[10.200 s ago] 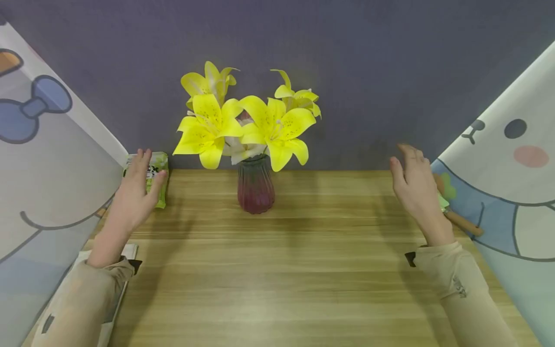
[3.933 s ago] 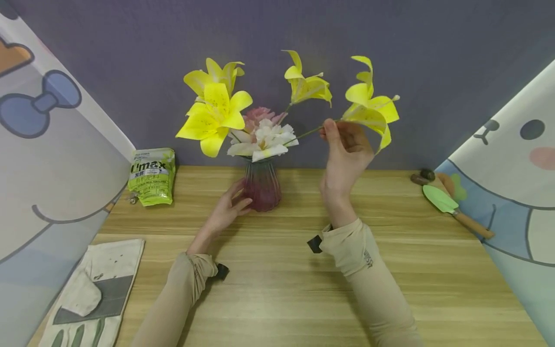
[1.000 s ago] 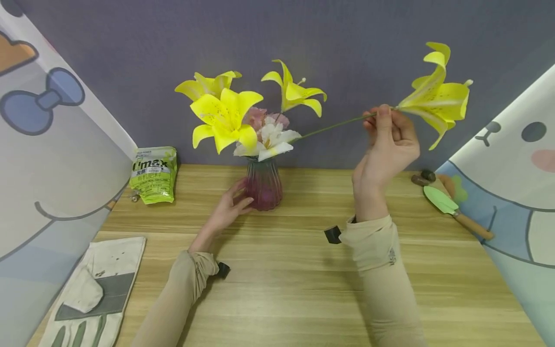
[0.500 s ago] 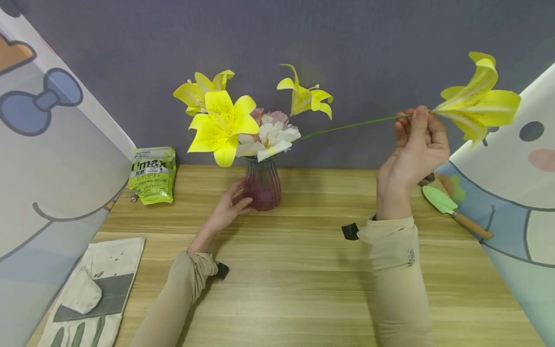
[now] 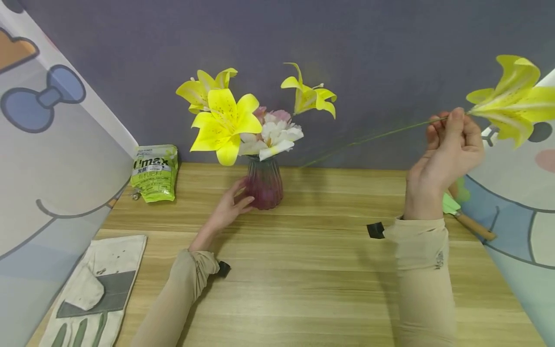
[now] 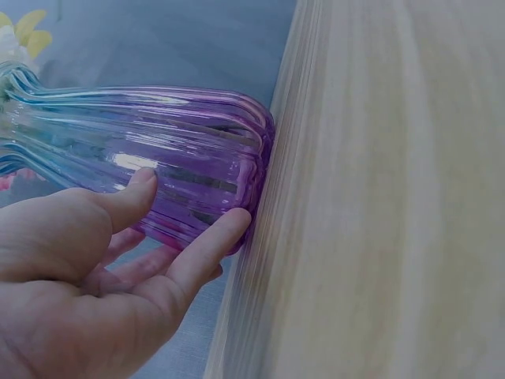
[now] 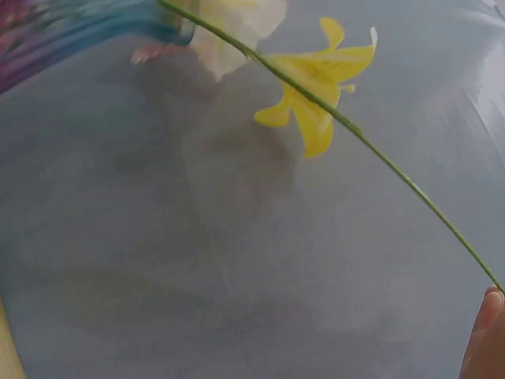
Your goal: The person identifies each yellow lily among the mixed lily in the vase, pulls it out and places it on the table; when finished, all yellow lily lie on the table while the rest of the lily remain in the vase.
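Note:
My right hand [image 5: 448, 154] pinches the green stem of a yellow lily [image 5: 507, 103] just below the bloom, at the right. The stem [image 7: 410, 185] slants down left; its lower end is outside the vase, beside it. The ribbed glass vase [image 5: 265, 185], bluish at the neck and purple-pink below, stands upright near the back wall. My left hand [image 5: 227, 206] holds it low on its left side, thumb [image 6: 130, 201] in front and fingers partly hidden behind. Still in the vase are yellow lilies [image 5: 227, 125], a white flower [image 5: 275, 137] and pink blossoms partly covered.
A green fertilizer bag [image 5: 154, 173] stands at the back left. Work gloves [image 5: 101, 289] lie at the front left of the wooden table [image 5: 303, 289]. A small trowel [image 5: 472, 225] at the right is partly hidden by my right hand. Printed panels flank both sides.
My right hand has moved farther right with the lily, and its stem has come out of the bouquet. My left hand stays at the vase.

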